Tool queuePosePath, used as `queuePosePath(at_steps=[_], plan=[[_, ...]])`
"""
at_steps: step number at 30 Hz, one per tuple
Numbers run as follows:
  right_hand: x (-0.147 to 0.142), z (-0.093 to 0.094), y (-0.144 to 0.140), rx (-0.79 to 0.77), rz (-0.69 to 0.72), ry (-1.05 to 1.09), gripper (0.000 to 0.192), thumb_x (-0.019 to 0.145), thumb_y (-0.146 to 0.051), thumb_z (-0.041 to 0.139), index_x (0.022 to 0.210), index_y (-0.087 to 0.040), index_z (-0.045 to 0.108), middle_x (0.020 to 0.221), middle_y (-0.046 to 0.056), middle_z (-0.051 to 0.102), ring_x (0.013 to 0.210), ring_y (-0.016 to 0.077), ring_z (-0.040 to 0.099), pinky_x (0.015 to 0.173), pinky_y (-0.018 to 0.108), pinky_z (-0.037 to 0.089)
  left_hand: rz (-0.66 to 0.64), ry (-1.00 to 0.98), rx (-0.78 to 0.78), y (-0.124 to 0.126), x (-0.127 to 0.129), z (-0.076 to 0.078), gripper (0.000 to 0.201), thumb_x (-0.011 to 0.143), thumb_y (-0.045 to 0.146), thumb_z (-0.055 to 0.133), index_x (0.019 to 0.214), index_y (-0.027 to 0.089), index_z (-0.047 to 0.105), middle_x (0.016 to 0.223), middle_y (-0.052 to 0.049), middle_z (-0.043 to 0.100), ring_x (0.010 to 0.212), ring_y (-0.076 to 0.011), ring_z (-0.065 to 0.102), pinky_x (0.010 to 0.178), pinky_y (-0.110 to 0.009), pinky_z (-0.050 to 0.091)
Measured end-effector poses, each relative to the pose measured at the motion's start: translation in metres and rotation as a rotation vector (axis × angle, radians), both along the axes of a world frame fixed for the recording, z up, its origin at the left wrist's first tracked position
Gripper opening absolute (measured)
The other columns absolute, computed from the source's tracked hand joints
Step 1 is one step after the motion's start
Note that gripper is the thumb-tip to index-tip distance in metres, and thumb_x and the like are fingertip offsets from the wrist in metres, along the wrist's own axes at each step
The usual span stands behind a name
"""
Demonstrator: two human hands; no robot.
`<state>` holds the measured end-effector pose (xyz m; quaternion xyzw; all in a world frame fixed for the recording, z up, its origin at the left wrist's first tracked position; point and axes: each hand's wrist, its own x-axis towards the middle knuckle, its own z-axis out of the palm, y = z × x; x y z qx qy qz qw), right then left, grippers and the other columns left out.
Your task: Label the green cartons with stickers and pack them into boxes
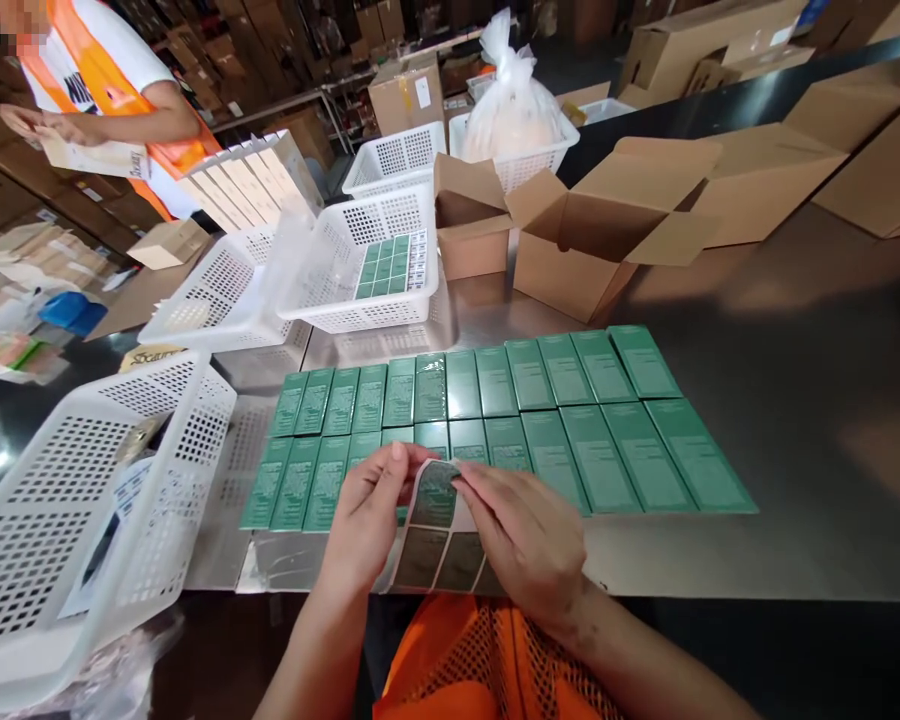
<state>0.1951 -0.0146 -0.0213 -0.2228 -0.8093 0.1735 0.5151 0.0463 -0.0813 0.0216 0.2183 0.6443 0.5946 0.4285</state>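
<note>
My left hand (367, 515) and my right hand (529, 535) both pinch a strip of translucent sticker labels (439, 535) at the near edge of the metal table (795, 420). My right fingertips touch the top label of the strip. Just beyond my hands lie two rows of flat green boxes (495, 420), laid side by side with their printed faces up. The strip hides part of the near row.
A white perforated basket (67, 510) stands at the near left. More white baskets (360, 260) sit behind, one holding green boxes. Open cardboard cartons (592, 240) stand at the back right. A person in an orange vest (112, 80) handles boxes at the far left.
</note>
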Motion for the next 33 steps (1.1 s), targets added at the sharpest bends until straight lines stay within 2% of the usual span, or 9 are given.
queuePosePath(at_steps=[7, 12, 16, 18, 21, 25, 28, 30, 33], plan=[[-0.009, -0.001, -0.006, 0.069, -0.017, -0.214, 0.018, 0.093, -0.009, 0.056, 0.099, -0.02, 0.069, 0.115, 0.007, 0.074, 0.089, 0.0182, 0.072, 0.071, 0.029, 0.049, -0.015, 0.074, 0.01, -0.003, -0.007, -0.002, 0.037, 0.073, 0.052, 0.078, 0.084, 0.017, 0.076, 0.069, -0.002, 0.068, 0.066, -0.0122, 0.06, 0.059, -0.019, 0.045], [0.007, 0.009, -0.005, 0.099, 0.317, -0.327, 0.024, 0.098, -0.016, 0.048, 0.084, -0.021, 0.067, 0.128, 0.01, 0.067, 0.103, 0.0226, 0.065, 0.076, 0.033, 0.051, 0.026, 0.096, -0.081, -0.004, -0.025, -0.007, 0.033, 0.068, 0.046, 0.08, 0.074, 0.016, 0.07, 0.064, 0.001, 0.063, 0.055, -0.0091, 0.05, 0.051, -0.019, 0.039], [0.033, 0.04, 0.016, -0.097, 0.613, -0.169, 0.021, 0.099, -0.018, 0.05, 0.09, -0.023, 0.068, 0.099, 0.004, 0.071, 0.099, 0.0177, 0.064, 0.081, 0.032, 0.052, -0.039, 0.087, -0.175, -0.006, -0.05, -0.009, 0.033, 0.069, 0.048, 0.074, 0.077, 0.017, 0.064, 0.062, 0.003, 0.058, 0.053, -0.0106, 0.047, 0.051, -0.021, 0.036], [0.038, 0.053, 0.039, -0.234, 0.614, -0.098, 0.014, 0.097, -0.021, 0.057, 0.093, -0.025, 0.069, 0.087, 0.003, 0.071, 0.089, 0.0167, 0.065, 0.079, 0.032, 0.053, -0.114, 0.164, -0.222, -0.003, -0.059, -0.009, 0.025, 0.074, 0.044, 0.066, 0.076, 0.019, 0.062, 0.061, 0.004, 0.054, 0.054, -0.0115, 0.046, 0.052, -0.023, 0.034], [0.028, 0.062, 0.085, -0.46, 0.463, -0.116, 0.006, 0.088, -0.031, 0.071, 0.086, -0.026, 0.07, 0.079, 0.0, 0.07, 0.077, 0.0167, 0.064, 0.07, 0.031, 0.051, -0.169, 0.421, -0.316, 0.011, -0.06, -0.008, 0.017, 0.076, 0.029, 0.049, 0.062, 0.021, 0.055, 0.054, 0.004, 0.044, 0.054, -0.0131, 0.041, 0.052, -0.025, 0.028], [-0.003, 0.057, 0.141, -0.756, 0.367, -0.256, 0.029, 0.076, -0.049, 0.077, 0.076, -0.021, 0.068, 0.071, 0.001, 0.066, 0.064, 0.0148, 0.058, 0.059, 0.028, 0.046, -0.181, 0.618, -0.317, 0.037, -0.045, -0.01, 0.029, 0.078, 0.028, 0.045, 0.049, 0.021, 0.048, 0.049, 0.003, 0.038, 0.054, -0.0149, 0.04, 0.055, -0.028, 0.025], [-0.024, 0.05, 0.167, -0.92, 0.458, -0.333, 0.037, 0.067, -0.052, 0.081, 0.075, -0.019, 0.067, 0.068, 0.0, 0.063, 0.061, 0.0129, 0.054, 0.056, 0.026, 0.043, -0.273, 0.655, -0.277, 0.052, -0.035, -0.015, 0.032, 0.086, 0.046, 0.05, 0.075, 0.021, 0.067, 0.054, 0.003, 0.052, 0.057, -0.0168, 0.05, 0.058, -0.028, 0.031], [-0.034, 0.044, 0.178, -0.969, 0.492, -0.38, 0.038, 0.064, -0.05, 0.082, 0.074, -0.018, 0.067, 0.067, 0.0, 0.063, 0.061, 0.0123, 0.053, 0.056, 0.025, 0.041, -0.341, 0.666, -0.253, 0.058, -0.032, -0.02, 0.039, 0.088, 0.055, 0.049, 0.09, 0.021, 0.068, 0.056, 0.003, 0.057, 0.057, -0.0173, 0.053, 0.058, -0.028, 0.033], [-0.045, 0.033, 0.186, -0.962, 0.497, -0.451, 0.038, 0.064, -0.051, 0.08, 0.075, -0.017, 0.068, 0.065, -0.001, 0.062, 0.06, 0.0121, 0.052, 0.053, 0.024, 0.039, -0.377, 0.741, -0.267, 0.067, -0.031, -0.028, 0.034, 0.091, 0.049, 0.046, 0.076, 0.021, 0.061, 0.056, 0.002, 0.055, 0.057, -0.0161, 0.052, 0.058, -0.027, 0.034]])
